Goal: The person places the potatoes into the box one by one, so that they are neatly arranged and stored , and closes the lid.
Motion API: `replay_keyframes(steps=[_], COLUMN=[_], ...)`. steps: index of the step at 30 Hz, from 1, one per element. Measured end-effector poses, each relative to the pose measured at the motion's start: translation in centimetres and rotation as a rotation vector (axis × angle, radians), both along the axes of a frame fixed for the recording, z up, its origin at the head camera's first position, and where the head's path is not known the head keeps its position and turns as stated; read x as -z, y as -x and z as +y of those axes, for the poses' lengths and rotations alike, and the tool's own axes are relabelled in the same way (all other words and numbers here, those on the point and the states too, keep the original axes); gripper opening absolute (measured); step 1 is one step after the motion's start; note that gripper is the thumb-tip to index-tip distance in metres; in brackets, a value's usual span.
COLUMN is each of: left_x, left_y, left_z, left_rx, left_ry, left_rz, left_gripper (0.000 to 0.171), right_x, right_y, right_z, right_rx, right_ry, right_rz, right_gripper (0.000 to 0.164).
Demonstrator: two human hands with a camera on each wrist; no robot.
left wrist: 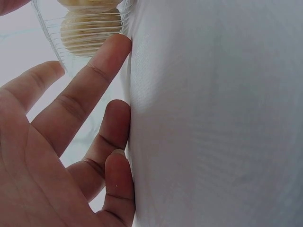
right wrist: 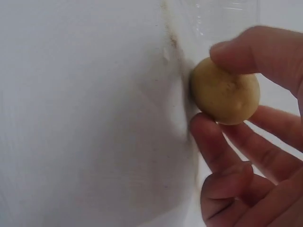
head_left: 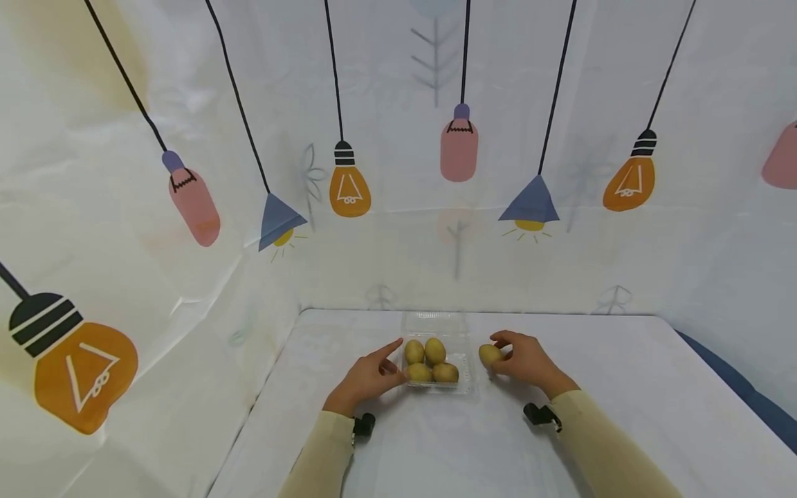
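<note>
A small yellow-brown potato (right wrist: pixel 227 94) is pinched between the thumb and fingers of my right hand (head_left: pixel 526 358), low over the table to the right of a clear plastic box (head_left: pixel 463 363). Several more potatoes (head_left: pixel 434 351) sit inside that box, grouped toward its left side. My left hand (head_left: pixel 369 377) is at the box's left side with fingers spread and fairly straight. In the left wrist view, a fingertip (left wrist: pixel 118 45) lies right at the ribbed wall, and potatoes (left wrist: pixel 92 30) show through the plastic.
The box's transparent lid (head_left: pixel 436 322) stands open at the back. A white cloth covers the table (head_left: pixel 448 443). Behind it hangs a white sheet (head_left: pixel 398 249) printed with lamps and bulbs. Something dark blue (head_left: pixel 735 380) lies beyond the table's right edge.
</note>
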State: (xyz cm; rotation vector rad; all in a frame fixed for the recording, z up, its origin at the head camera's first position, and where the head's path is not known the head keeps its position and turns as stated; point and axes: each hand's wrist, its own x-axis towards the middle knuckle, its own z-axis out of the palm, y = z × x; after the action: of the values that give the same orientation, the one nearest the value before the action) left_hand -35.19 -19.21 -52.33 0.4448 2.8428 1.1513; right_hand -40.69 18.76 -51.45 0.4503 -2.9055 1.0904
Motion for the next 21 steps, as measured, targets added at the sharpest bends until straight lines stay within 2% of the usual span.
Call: replay_keyframes(steps=[3,8,17,21], left_x=[-0.14,-0.11,-0.11,-0.14], left_y=[-0.15,-0.19,-0.26,-0.27], left_z=[0.00,-0.01,0.02,-0.09], left_rx=[0.000,0.006,0.005,0.010], left_ry=[-0.007,-0.017,-0.029,-0.033], left_rz=[-0.006,-0.004,-0.005,-0.005], left_gripper=[0.084,0.083,0.084,0.085], right_x=[-0.09,-0.46,-0.34,-0.61], right_y=[0.18,0.24,-0.17,-0.42], right_z=[-0.06,-0.23,-0.25,-0.26], right_rx=[-0.040,-0.073,-0.013,-0.030], right_ry=[-0.063,-0.134,-0.085,-0.059], right_rz=[0.008,0.020,-0.038,-0.021], right_gripper=[0.063,0.056,0.055,0.056])
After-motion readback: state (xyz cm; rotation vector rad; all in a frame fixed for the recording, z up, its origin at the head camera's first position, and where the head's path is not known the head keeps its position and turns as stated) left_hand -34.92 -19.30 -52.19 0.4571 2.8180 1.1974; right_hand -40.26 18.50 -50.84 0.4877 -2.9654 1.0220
